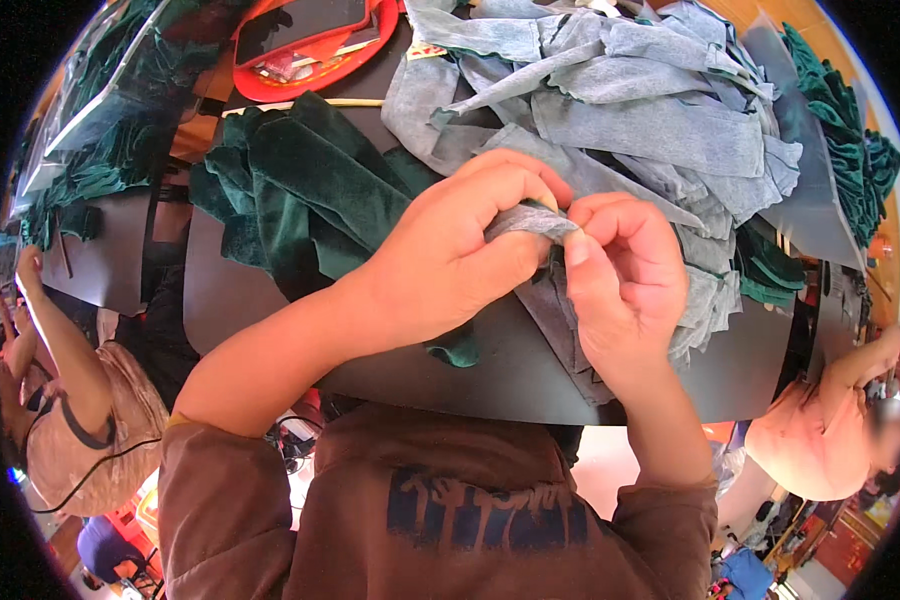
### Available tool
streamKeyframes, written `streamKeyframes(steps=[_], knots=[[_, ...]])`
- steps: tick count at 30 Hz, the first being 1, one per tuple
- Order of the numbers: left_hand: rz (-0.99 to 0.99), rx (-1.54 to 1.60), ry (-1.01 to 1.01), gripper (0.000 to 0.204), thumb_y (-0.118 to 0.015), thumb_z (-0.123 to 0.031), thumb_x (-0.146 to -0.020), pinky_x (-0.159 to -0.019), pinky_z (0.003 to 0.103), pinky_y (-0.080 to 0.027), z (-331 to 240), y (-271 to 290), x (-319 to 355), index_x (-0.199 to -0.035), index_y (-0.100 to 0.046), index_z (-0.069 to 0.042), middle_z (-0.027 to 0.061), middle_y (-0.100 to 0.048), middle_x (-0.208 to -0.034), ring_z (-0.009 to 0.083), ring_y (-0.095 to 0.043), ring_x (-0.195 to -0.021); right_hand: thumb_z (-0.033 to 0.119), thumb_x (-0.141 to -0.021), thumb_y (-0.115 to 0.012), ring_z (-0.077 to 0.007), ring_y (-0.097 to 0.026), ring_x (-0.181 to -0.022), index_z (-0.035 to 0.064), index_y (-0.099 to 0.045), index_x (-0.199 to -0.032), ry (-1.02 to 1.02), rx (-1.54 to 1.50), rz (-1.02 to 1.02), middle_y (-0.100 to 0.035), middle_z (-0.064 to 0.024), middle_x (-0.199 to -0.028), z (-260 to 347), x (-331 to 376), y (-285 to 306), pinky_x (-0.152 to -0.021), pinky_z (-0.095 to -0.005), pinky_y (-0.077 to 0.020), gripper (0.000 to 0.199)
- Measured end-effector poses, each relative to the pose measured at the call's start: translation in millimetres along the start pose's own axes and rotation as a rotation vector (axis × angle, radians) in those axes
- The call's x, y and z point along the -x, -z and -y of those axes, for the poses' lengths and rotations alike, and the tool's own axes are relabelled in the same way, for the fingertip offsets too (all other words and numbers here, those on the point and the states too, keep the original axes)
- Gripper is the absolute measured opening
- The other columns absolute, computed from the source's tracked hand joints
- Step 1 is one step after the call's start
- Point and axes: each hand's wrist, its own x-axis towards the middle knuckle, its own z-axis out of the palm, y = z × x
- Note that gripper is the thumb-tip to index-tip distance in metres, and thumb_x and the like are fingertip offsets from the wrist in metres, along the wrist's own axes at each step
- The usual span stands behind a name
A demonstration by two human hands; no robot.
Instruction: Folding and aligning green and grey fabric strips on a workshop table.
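As left hand [455,238] and right hand [632,275] pinch grey cloth [532,219], we risk slippage if either grip loosens.

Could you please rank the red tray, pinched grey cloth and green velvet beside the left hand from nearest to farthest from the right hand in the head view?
1. Grey cloth: at its fingers.
2. Green velvet: left.
3. Red tray: farther, upper left.
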Motion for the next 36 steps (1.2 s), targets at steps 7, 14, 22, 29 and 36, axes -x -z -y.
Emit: streamKeyframes(steps=[7,14,22,29,36], knots=[[-0.126,-0.171,-0.053,0.022,-0.049,0.002,-0.074,-0.074,0.025,-0.044,-4,-3,2,-0.095,-0.056,-0.003,0.0055,-0.057,-0.087,0.0143,-0.056,-0.082,-0.002,-0.078,-0.056,-0.0056,-0.043,-0.059,0.0024,-0.048,-0.079,0.196,0.179,-0.008,-0.052,-0.0051,-0.08,-3,-1,-2,-0.051,-0.0176,-0.0367,0.009],[-0.242,-0.28,-0.089,0.022,-0.054,0.0,-0.071,-0.059,0.032,-0.045,-9,-8,4,-0.092,-0.055,-0.003,0.0113,-0.054,-0.075,0.0249,-0.054,-0.066,-0.004,-0.073,-0.059,-0.0117,-0.046,-0.056,0.0009,-0.048,-0.079,0.363,0.313,0.001,-0.052,-0.0095,-0.076,-3,4,-7,-0.05,-0.0213,-0.0395,0.013],[-0.276,-0.267,-0.14,0.025,-0.055,0.002,-0.067,-0.061,0.032,-0.044,-8,-6,2,-0.092,-0.052,-0.003,0.012,-0.051,-0.077,0.0268,-0.053,-0.069,-0.007,-0.068,-0.058,-0.0231,-0.05,-0.077,0.0035,-0.047,-0.092,0.362,0.245,0.038,-0.049,-0.0138,-0.09,-6,0,-6,-0.068,-0.0281,-0.0414,0.028],[-0.2,-0.197,-0.284,0.024,-0.049,0.006,-0.07,-0.064,0.031,-0.04,-7,-5,5,-0.092,-0.049,0.0,0.0115,-0.045,-0.081,0.0255,-0.047,-0.072,-0.008,-0.066,-0.061,-0.0229,-0.055,-0.071,0.0047,-0.053,-0.092,0.457,0.247,0.075,-0.054,-0.0127,-0.089,-7,-2,3,-0.061,-0.0287,-0.0443,0.03],[-0.071,-0.052,-0.232,0.023,-0.05,0.003,-0.073,-0.065,0.029,-0.039,-9,2,7,-0.096,-0.049,0.0,0.0106,-0.044,-0.081,0.0231,-0.046,-0.071,-0.008,-0.068,-0.06,-0.021,-0.054,-0.078,0.0044,-0.053,-0.092,0.299,0.108,0.152,-0.054,-0.0115,-0.09,3,0,6,-0.068,-0.0272,-0.0435,0.028]])
